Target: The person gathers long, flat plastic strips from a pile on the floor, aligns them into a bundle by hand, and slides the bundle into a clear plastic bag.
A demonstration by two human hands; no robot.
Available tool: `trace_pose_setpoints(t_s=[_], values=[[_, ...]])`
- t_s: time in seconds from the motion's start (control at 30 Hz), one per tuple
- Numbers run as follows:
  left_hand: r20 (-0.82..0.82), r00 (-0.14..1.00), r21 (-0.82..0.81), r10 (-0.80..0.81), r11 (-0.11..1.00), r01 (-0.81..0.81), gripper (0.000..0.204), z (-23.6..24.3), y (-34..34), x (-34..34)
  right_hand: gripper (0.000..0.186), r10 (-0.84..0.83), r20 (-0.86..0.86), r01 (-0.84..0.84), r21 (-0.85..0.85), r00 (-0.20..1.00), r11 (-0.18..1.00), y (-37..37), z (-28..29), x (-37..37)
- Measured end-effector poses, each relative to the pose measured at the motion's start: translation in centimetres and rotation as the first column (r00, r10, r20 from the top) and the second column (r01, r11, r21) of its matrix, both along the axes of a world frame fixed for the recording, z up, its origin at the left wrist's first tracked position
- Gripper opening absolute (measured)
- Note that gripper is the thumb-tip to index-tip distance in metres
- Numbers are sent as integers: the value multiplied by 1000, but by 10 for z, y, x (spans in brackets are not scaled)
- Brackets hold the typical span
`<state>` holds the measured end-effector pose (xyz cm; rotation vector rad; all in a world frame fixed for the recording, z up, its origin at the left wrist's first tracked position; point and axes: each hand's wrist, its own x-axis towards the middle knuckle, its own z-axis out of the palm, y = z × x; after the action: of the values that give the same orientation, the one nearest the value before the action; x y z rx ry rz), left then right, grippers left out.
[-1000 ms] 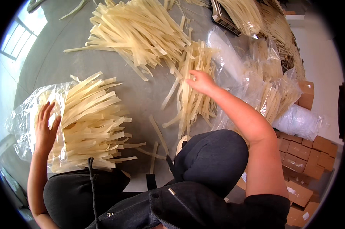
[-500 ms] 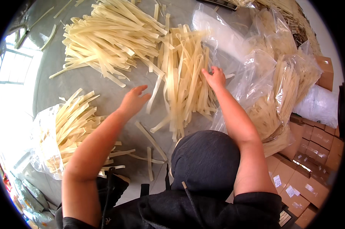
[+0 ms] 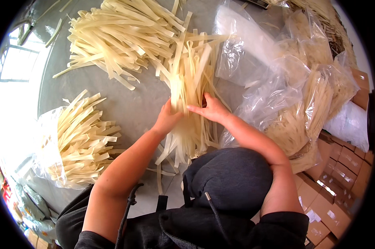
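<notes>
My left hand (image 3: 168,118) and my right hand (image 3: 212,108) grip a loose bundle of long, flat cream strips (image 3: 191,66) from either side, above my dark-clad knee. My left fingertips are partly hidden among the strips; my right thumb lies across them, with the other fingers curled at their right edge. A larger pile of similar strips (image 3: 117,37) lies beyond, up and left. At the left, more strips (image 3: 81,141) spill from a clear plastic bag (image 3: 48,149).
Clear bags of strips (image 3: 316,103) and a white plastic packet (image 3: 243,37) lie to the right on the grey floor (image 3: 58,91). Brown cardboard boxes (image 3: 347,157) and a white wrapped bundle (image 3: 347,124) are farther right. Pale green packages (image 3: 34,203) sit at the lower left.
My left hand has moved from the left bag across to the middle bundle. Both hands have come down and closed on it, gathering it narrower, its lower end shifted slightly left.
</notes>
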<state>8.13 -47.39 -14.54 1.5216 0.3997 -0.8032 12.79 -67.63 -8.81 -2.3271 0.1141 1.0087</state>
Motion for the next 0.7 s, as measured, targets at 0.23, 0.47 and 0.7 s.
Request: trace_pose_setpoints(t_s=[0.23,0.47,0.7], values=[[-9,951,13,309,951,-309,82,-8,-2,-1,78,-337,115,342,-31,935,939,-45,13,52],[252,965,220,-69,975,13,103,15,-16,-3,72,-404,-239,462,298,883,835,11,3,6],[408,912,459,-42,873,-165,99,10,-19,-20,48,226,138,-211,-111,964,971,32,33,-1]])
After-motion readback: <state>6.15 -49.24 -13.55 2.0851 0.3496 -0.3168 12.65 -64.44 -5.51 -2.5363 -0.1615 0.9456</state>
